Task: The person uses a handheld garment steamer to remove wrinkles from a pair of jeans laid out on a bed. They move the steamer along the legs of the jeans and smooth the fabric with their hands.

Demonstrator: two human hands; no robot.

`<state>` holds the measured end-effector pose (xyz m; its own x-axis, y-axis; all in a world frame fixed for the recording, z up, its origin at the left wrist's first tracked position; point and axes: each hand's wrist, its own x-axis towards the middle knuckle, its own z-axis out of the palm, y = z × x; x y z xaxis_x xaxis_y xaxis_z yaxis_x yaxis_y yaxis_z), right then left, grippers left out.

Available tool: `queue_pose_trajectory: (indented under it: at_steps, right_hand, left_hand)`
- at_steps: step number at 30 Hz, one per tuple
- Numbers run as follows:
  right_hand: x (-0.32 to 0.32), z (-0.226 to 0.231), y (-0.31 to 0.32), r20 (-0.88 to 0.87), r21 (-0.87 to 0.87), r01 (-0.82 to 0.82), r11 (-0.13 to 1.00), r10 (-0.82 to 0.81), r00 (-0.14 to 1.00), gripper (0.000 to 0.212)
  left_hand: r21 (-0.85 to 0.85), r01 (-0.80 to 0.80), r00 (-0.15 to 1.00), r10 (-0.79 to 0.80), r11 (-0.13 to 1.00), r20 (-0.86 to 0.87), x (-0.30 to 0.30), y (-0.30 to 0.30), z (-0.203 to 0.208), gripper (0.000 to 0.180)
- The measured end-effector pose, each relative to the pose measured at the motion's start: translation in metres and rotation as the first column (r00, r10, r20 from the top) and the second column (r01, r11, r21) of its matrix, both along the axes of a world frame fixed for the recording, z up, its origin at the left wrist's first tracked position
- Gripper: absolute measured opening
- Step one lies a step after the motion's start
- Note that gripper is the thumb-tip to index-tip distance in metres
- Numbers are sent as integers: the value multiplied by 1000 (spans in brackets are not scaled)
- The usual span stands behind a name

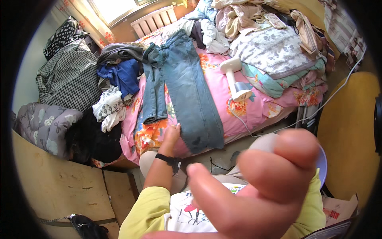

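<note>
Blue jeans (193,91): I see them laid out at upper centre, on the pink flowered cover (217,81) of a bed.
Left hand (173,130): just left of centre, at the jeans' leg; I cannot tell whether it pinches the cloth.
Right hand (254,187): large, blurred, lower right, thumb spread from bent fingers.
White corded appliance (230,81): on the cover, right of the jeans.
Heaped clothes (123,75): upper left.

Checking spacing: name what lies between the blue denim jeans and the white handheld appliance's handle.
A bare strip of pink floral bedding lies between the jeans and the handle, seen in the head view.
</note>
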<state>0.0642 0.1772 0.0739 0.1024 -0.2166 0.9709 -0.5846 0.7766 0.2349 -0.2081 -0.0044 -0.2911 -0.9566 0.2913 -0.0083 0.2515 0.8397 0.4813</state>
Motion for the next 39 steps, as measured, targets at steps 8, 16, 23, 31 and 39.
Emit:
queue_pose_trajectory:
  at_steps: [8, 16, 23, 31, 39]
  right_hand:
    - [0, -23, -4, 439, 55, -558, 828, 482, 759, 27]
    - [25, -107, 24, 608, 348, -430, 833, 149, 780, 20]
    - [37, -101, -16, 535, 170, -655, 736, 489, 688, 20]
    - [22, -94, -28, 610, 152, -771, 618, 555, 565, 18]
    - [20, -116, -37, 666, 193, -780, 596, 504, 550, 9]
  left_hand:
    - [-98, 14, 997, -22, 995, -77, 3, -28, -12, 42]
    - [194, 729, 545, -386, 656, -744, 148, 19, 220, 15]
    - [-135, 945, -44, -291, 298, -956, 207, -14, 301, 16]
    - [84, 984, 66, 112, 160, -991, 211, 19, 293, 15]
    - [140, 984, 92, 352, 112, -931, 210, 34, 294, 18]
